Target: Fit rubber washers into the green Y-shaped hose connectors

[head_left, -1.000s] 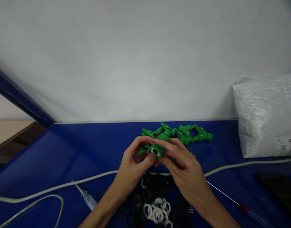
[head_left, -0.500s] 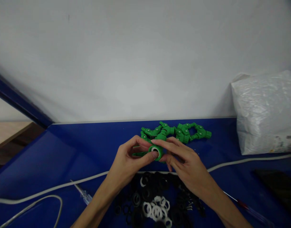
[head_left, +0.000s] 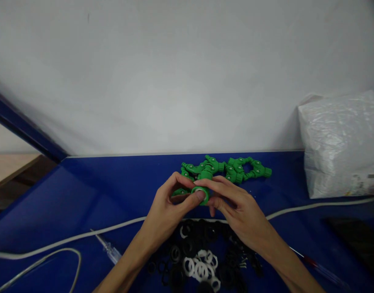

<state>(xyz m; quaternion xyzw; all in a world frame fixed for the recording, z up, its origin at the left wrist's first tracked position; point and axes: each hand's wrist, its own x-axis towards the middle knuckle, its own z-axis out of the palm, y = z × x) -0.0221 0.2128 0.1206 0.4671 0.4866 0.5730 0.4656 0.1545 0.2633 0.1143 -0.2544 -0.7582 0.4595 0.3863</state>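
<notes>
Between my two hands is a green plastic hose fitting (head_left: 206, 199), its round open end turned toward me with a pale ring inside. My left hand (head_left: 170, 203) grips it from the left, the thumb pressed into that opening. From the other side my right hand (head_left: 234, 199) closes on it, with fingers over the top and thumb side low at the right. Just behind lie several green Y-shaped hose connectors (head_left: 235, 170) in a row. Below my hands sit loose white rings (head_left: 201, 270) and black rings (head_left: 176, 254), partly in shadow.
A white cable (head_left: 113, 226) crosses the blue table (head_left: 125, 183). One clear-handled screwdriver (head_left: 112, 251) lies at the left, a red-collared screwdriver (head_left: 311, 263) at the right. A plastic-wrapped package (head_left: 342, 146) stands back right. A dark flat object (head_left: 354, 240) rests at the right. A white wall rises behind.
My left thumb has pushed further over the fitting's opening, covering more of the ring inside. Both hands otherwise keep nearly the same place.
</notes>
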